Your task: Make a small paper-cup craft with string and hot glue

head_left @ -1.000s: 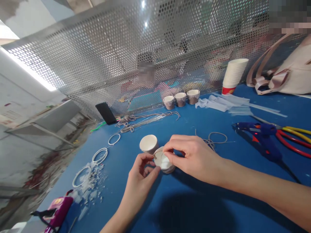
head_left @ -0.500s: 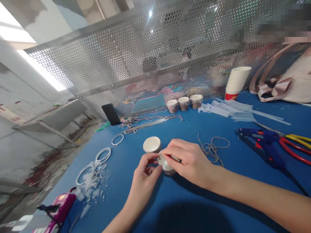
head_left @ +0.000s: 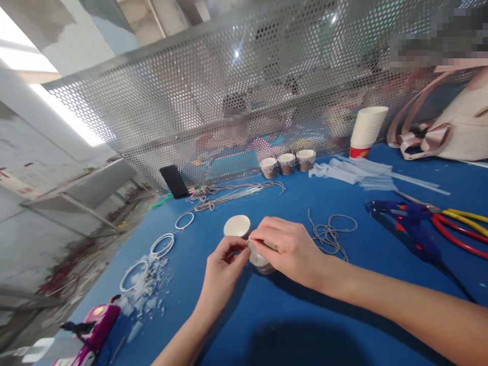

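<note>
While both hands, the left hand [head_left: 223,264] and the right hand [head_left: 284,249], pinch the small paper cup [head_left: 259,262] near the middle of the blue worktop [head_left: 305,315], beside another cup [head_left: 237,226], a gentle, steady grip seems best.

Both hands on a small paper cup [head_left: 259,260] tipped on its side on the blue table [head_left: 305,315]: right hand [head_left: 287,249] wrapped over the top, left hand [head_left: 223,269] pinching at the rim. Second cup [head_left: 237,226] upright just behind. Blue glue gun [head_left: 414,226] off right, loose cord [head_left: 331,234] near.
</note>
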Motion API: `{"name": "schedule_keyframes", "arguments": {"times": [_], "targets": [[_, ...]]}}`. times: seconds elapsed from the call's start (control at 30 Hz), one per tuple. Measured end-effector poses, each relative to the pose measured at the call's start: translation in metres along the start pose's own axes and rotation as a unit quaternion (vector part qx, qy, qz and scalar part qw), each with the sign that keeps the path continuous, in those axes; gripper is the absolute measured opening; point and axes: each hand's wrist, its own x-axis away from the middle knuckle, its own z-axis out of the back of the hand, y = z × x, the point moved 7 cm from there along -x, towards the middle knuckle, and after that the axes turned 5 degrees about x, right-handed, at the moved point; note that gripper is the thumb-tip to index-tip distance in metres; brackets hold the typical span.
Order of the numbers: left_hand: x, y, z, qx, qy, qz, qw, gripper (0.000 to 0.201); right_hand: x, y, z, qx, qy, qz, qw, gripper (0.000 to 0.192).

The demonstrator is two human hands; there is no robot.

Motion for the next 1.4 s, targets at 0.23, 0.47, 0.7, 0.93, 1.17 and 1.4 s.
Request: {"name": "schedule_keyframes", "arguments": {"times": [0.23,0.47,0.7,0.93,1.17,1.4], "targets": [[-0.001,0.005,0.002,-0.012,-0.010,-0.006,1.000,0.014,0.000,-0.004,-0.001,0.014,0.012,0.018,1.000,0.019],[-0.003,0.006,0.004,-0.031,-0.018,-0.038,0.999,0.010,0.000,-0.005,-0.001,0.027,0.020,0.029,0.999,0.019],[0.001,0.020,0.002,-0.081,0.016,-0.102,0.991,0.008,0.000,0.000,-0.004,-0.009,0.011,0.002,1.000,0.018],[0.005,0.026,0.004,-0.098,0.033,-0.149,0.984,0.010,-0.005,0.005,0.005,-0.099,0.017,-0.023,0.995,0.018],[0.005,0.021,0.011,-0.091,0.055,-0.134,0.985,0.012,-0.006,0.018,0.007,-0.090,-0.003,-0.059,0.994,0.018],[0.004,0.019,0.021,-0.062,0.095,-0.106,0.988,0.014,-0.004,0.028,-0.001,-0.101,-0.028,-0.112,0.988,0.018]]}}
